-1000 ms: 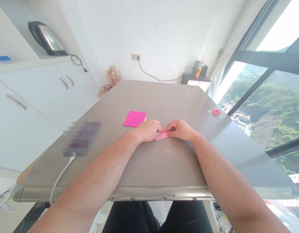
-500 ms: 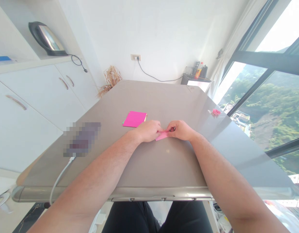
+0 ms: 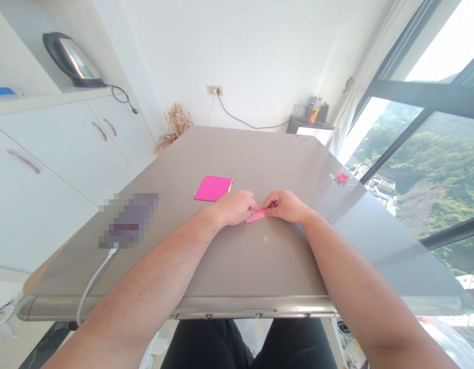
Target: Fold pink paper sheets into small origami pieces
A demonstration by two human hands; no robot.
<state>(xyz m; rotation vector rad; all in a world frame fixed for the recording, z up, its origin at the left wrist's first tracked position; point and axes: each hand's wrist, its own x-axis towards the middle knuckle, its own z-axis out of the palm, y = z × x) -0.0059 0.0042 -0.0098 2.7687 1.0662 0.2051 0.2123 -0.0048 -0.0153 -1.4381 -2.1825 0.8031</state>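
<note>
A small folded piece of pink paper [image 3: 255, 215] lies on the grey-brown table [image 3: 244, 261], between my two hands. My left hand [image 3: 239, 207] presses its fingertips on the paper's upper edge. From the other side, my right hand [image 3: 286, 206] pinches the paper's right end between thumb and fingers. Parts of the paper are hidden beneath the fingers. Just behind my left hand sits a stack of square coloured paper [image 3: 212, 188], bright magenta on top, with thin green and yellow edges showing.
A blurred-out device [image 3: 131, 220] with a white cable [image 3: 94, 279] lies at the table's left. Near the right edge are small pink paper pieces [image 3: 342, 177]. An electric kettle [image 3: 73, 59] stands on the left shelf. Large windows [image 3: 409, 143] border the right side.
My fingers have shifted only very slightly on the pink paper. The view has moved a touch; everything else stays in place.
</note>
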